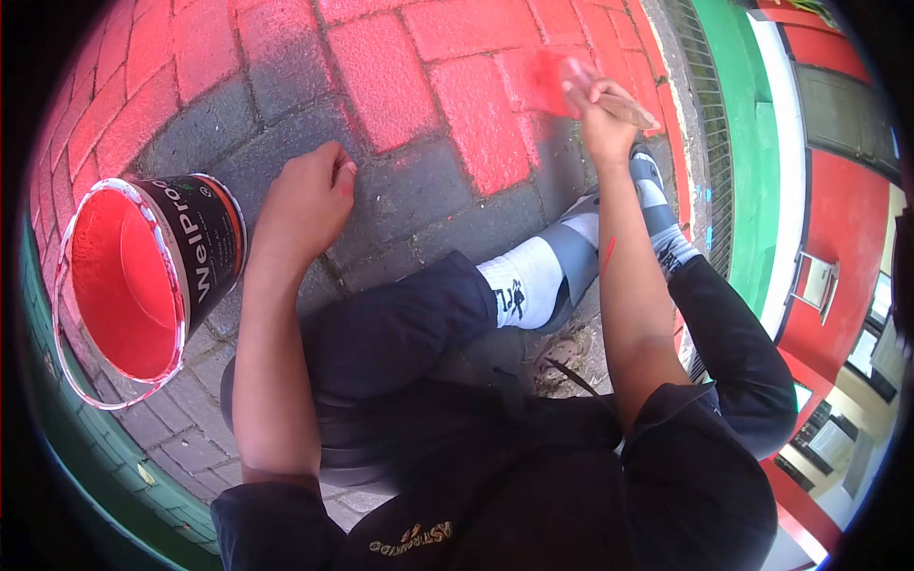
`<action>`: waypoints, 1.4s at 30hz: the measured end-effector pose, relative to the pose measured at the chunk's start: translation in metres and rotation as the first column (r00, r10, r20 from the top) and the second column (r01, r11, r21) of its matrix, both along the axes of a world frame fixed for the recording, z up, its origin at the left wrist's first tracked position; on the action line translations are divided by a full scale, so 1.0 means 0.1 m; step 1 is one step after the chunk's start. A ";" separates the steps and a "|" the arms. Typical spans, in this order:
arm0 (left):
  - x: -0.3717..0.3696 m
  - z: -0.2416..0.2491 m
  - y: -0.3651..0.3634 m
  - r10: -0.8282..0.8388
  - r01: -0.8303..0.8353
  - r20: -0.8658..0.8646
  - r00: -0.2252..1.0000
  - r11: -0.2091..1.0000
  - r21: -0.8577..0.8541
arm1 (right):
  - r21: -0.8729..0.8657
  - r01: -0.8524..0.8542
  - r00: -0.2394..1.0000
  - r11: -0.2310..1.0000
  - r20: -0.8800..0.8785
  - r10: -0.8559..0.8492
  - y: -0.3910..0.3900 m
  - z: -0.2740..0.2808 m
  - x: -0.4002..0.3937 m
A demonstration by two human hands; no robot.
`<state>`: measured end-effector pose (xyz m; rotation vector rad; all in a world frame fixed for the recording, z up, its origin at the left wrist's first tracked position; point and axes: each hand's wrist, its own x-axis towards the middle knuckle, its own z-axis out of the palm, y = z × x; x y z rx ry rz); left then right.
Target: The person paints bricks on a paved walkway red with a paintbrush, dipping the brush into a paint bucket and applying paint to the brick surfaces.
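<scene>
My right hand (602, 112) is closed around the wooden handle of a paintbrush (628, 113). The brush's red end is smeared by motion over the red-painted paving bricks (476, 119). My left hand (309, 195) hovers or rests above the grey bricks (409, 195), its fingers curled in and nothing visible in them; a red paint spot marks it. Left of that hand, a black paint bucket (205, 238) stands on the paving, its open mouth tilted toward me in view. Red paint coats its inside, and paint smears its rim.
My bent legs and striped socks (528, 285) are close below the painted area. A drain grate (700, 86) runs along the right, beside a green strip (738, 143) and a red wall (838, 209). The bucket's wire handle (71, 366) hangs down at its side.
</scene>
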<state>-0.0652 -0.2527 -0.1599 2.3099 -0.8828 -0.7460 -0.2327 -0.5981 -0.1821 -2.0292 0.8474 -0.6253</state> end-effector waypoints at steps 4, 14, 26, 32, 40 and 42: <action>-0.01 0.03 0.02 -0.004 0.004 -0.001 1.000 1.000 0.014 | 0.199 0.002 0.939 0.980 0.336 -0.070 0.07 0.04 0.06; 0.01 0.04 0.03 0.002 -0.002 0.010 1.000 1.000 -0.020 | 0.150 0.025 0.999 0.988 0.022 -0.028 0.08 0.01 -0.36; -0.04 0.14 0.02 0.013 -0.012 0.037 0.999 1.000 -0.028 | -0.174 -0.234 0.861 0.957 -0.493 0.121 0.44 0.30 -0.33; -0.11 0.13 0.06 0.010 -0.009 0.027 1.000 1.000 -0.010 | 0.101 -0.043 0.947 0.994 -0.312 0.073 -0.17 0.24 -0.56; -0.08 0.10 0.01 0.000 0.001 0.028 1.000 1.000 -0.024 | -0.040 -0.149 0.977 0.988 -0.161 0.140 0.02 0.13 -0.55; -0.07 0.08 0.00 -0.006 0.006 0.007 1.000 1.000 -0.026 | -0.155 -0.271 0.885 0.950 -0.427 0.183 0.39 0.18 -0.50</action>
